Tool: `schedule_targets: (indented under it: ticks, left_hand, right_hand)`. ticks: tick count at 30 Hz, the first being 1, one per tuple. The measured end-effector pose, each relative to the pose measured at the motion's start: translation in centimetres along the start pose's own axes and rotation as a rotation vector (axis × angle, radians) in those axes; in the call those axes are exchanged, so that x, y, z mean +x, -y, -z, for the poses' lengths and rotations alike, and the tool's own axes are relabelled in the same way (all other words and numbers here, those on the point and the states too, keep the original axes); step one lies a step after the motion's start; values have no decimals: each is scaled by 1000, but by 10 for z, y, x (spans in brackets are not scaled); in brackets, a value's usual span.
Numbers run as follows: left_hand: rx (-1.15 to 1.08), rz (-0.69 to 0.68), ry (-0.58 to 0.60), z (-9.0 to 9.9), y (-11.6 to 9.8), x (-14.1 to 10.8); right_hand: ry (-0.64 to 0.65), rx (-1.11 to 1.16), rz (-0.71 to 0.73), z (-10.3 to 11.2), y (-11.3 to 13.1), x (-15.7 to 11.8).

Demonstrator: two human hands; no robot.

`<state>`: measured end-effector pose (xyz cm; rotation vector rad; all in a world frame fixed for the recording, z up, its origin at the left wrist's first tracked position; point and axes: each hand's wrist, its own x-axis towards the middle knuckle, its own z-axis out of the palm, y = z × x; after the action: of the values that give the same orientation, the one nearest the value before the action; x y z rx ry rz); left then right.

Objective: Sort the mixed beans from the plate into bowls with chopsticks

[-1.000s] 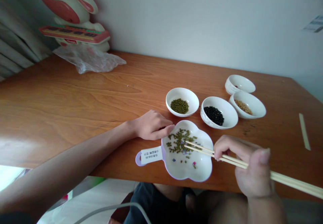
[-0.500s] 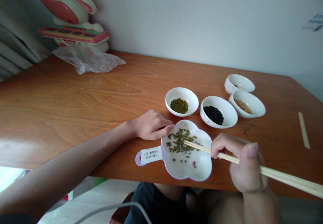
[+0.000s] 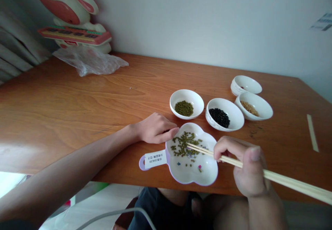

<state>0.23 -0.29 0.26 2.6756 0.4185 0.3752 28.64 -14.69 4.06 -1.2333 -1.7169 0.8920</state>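
A white flower-shaped dish (image 3: 204, 174) with a lilac rim and labelled handle lies near the table's front edge. Green mung beans (image 3: 183, 141) are scattered in its upper left part, over a printed pattern. My left hand (image 3: 157, 128) rests at the dish's upper left rim, thumb on the edge and fingers curled beside it. In my right hand (image 3: 242, 164) is a pair of wooden chopsticks (image 3: 285, 181), tips together among the beans. Whether a bean is pinched between the tips is too small to tell. Behind the dish stands a white bowl (image 3: 195, 100) of mung beans.
Right of it are a bowl (image 3: 237, 119) of black beans, a bowl (image 3: 264, 110) of tan beans or nuts and a farther bowl (image 3: 250, 84) with a little dark red content. A plastic bag (image 3: 90, 62) and toy keyboard (image 3: 75, 34) occupy the back left. A pale strip (image 3: 312, 133) lies right.
My right hand and the chopsticks have shifted slightly left, with the tips still among the mung beans. My left hand and the dish stay in place.
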Motion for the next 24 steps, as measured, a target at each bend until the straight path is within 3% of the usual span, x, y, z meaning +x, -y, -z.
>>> schedule_targets:
  ticks: [10, 16, 21, 24]
  left_hand:
    - [4, 5, -3, -1, 1, 0]
    - [4, 1, -8, -1, 1, -1]
    - [-12, 10, -3, 1, 0, 0]
    - [-17, 3, -1, 0, 0, 0]
  right_hand:
    - [16, 4, 20, -3, 0, 1]
    - [-46, 20, 30, -4, 3, 3]
    - [-183, 76, 44, 3, 5, 15]
    - [-362, 114, 96, -2, 11, 32]
